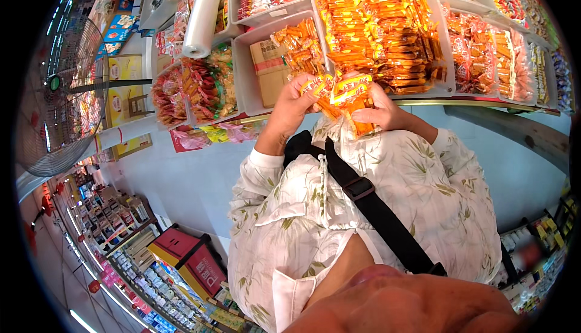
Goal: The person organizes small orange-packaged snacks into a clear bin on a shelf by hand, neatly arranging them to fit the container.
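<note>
My left hand is closed on orange-and-yellow snack packets, just in front of the bins. Beside it, my right hand grips more of the same shiny packets, with the thumb across them. The two bunches meet between my hands. Beyond them stands a translucent plastic bin filled with rows of similar orange packets. To its left, another bin holds a cardboard box and a smaller heap of orange packets.
A roll of clear plastic bags lies over the left bins. More bins of wrapped snacks line the right. A standing fan is at the far left, a red-and-yellow promotion box lower left, and stocked shelves lower right.
</note>
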Demonstrator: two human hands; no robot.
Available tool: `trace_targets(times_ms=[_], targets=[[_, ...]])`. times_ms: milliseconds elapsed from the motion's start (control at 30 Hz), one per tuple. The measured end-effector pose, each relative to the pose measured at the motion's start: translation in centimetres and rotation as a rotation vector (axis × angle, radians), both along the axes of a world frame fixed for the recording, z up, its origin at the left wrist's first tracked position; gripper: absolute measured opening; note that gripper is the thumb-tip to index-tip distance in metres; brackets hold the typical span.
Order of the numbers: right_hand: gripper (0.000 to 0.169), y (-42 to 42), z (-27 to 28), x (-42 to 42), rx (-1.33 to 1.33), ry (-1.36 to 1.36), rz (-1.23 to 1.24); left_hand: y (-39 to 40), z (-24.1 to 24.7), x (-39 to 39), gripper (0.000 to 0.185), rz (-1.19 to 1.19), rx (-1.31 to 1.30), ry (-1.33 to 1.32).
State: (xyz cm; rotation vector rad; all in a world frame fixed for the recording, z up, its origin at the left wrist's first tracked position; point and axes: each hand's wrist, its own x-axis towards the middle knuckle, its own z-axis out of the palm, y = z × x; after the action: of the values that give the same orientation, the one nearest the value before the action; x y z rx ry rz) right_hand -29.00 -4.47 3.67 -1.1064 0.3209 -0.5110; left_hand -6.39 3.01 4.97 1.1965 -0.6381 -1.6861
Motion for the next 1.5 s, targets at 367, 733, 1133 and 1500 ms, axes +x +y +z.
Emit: trace_targets(times_ms=[367,733,1133,1500], targets=[[0.054,0.1,-2.3,-0.8,-0.071,-0.121,0.067,1.2,0.2,-6.8,0.038,0.398,0.010,-0.029],[0.051,-0.6,-1.2,-2.5,-0.055,-0.080,0.323,0.9,-0.4,-8.6,0.064,0.362,-0.377,-0.665],[0.063,-1.1,-3.7,-1.9,-0.291,-0.153,0.159,-1.8,-1.7,-9.6,0.053,0.347,-0.471,-0.474],[0.072,-7.8,1.3,-5.5,-0.563,0.123,0.045,-2.1,-2.3,-9.0,0.040,0.335,-0.422,-0.451]])
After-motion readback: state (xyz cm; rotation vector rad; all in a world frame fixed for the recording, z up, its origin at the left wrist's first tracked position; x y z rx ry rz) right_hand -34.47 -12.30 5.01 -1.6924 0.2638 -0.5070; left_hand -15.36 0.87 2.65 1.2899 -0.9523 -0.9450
